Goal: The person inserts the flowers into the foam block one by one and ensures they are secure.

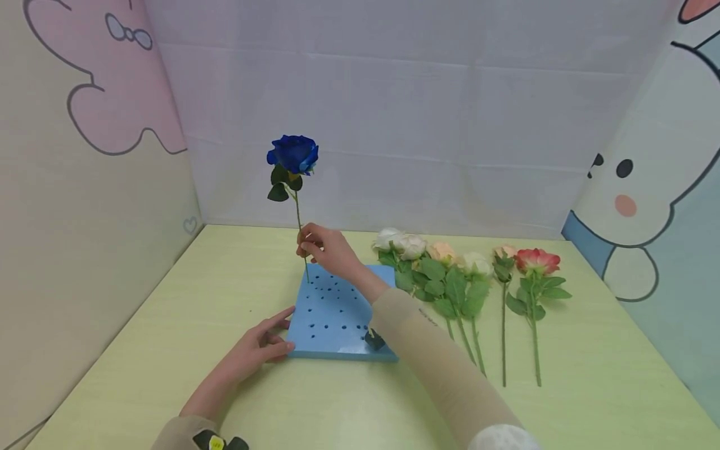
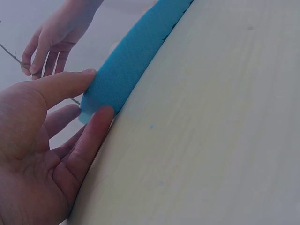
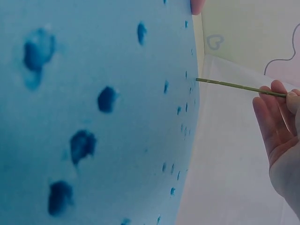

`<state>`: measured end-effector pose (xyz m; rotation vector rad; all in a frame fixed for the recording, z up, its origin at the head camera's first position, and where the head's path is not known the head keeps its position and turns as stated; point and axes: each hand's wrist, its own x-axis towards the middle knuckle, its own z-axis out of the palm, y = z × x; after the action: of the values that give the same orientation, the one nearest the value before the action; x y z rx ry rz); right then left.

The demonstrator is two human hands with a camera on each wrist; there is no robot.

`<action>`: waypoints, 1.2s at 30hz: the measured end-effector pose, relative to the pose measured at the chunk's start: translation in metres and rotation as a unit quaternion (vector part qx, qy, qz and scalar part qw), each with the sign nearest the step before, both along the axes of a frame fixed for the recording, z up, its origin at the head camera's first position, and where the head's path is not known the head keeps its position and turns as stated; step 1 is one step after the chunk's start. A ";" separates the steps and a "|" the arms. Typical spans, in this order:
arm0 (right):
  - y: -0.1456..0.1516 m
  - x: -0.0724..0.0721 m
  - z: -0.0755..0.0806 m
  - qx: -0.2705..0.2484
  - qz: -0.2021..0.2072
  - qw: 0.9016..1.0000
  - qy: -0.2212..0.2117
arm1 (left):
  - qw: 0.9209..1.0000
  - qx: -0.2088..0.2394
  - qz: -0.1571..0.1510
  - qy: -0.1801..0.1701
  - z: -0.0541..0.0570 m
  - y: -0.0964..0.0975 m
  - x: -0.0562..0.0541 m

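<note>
Right hand (image 1: 333,251) pinches blue rose (image 1: 294,154); stem (image 1: 307,272) tip at blue board (image 1: 332,347), can't tell if in. Left hand (image 1: 254,347), fingers wide, touches board. Other flowers (image 1: 455,286) on surface (image 1: 197,306), likely left to do.

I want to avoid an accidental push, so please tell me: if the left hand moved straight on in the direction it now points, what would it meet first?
The blue board, at once: the left hand appears to touch its left side, though exact contact is hard to judge.
</note>
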<state>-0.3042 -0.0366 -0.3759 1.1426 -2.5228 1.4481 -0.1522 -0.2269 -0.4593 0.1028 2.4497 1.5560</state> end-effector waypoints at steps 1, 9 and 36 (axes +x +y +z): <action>0.000 0.000 0.000 -0.001 -0.001 1.000 0.001 | 1.000 -0.001 0.000 0.000 0.000 0.000 0.000; -0.001 -0.001 0.001 0.006 -0.009 1.000 0.011 | 1.000 -0.008 0.004 -0.007 0.003 0.001 0.000; 0.000 0.000 -0.003 0.008 -0.026 1.000 0.008 | 1.000 0.009 -0.002 -0.001 0.003 -0.001 0.000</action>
<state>-0.3047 -0.0367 -0.3790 1.0789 -2.5384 1.4041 -0.1521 -0.2277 -0.4563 0.1086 2.4343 1.5757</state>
